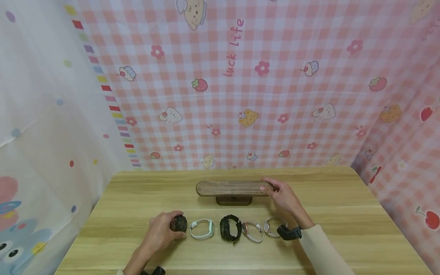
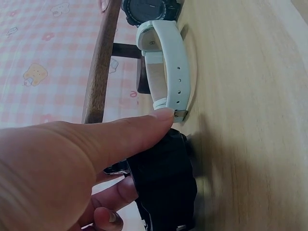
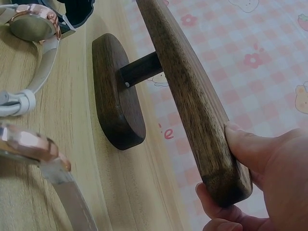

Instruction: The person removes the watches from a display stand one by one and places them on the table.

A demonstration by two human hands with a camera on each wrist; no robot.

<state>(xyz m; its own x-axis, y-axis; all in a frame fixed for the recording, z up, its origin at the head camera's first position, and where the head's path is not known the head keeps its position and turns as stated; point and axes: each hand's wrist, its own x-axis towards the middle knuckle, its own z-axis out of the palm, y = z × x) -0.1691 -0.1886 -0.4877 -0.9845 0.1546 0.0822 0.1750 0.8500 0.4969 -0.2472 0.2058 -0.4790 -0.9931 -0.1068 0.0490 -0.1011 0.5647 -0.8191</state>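
At the left of the row, my left hand [image 1: 161,231] holds a black watch [image 1: 179,223] between thumb and fingers. The left wrist view has the thumb stretched over the top of that watch [image 2: 166,180], close to the white watch's buckle. My right hand [image 1: 283,196] grips the right end of a dark wooden watch stand [image 1: 230,188], thumb on the near side and fingers beyond. In the right wrist view, a short post joins the stand's bar [image 3: 192,106] to its oval base [image 3: 113,91], which rests on the table.
In front of the stand lie a white watch [image 1: 202,229], another black watch [image 1: 230,229] and two rose-gold watches with pale straps [image 1: 253,233] [image 1: 275,227]. They share a wooden table [image 1: 154,191]. Behind it hangs a pink checked cloth [image 1: 227,95].
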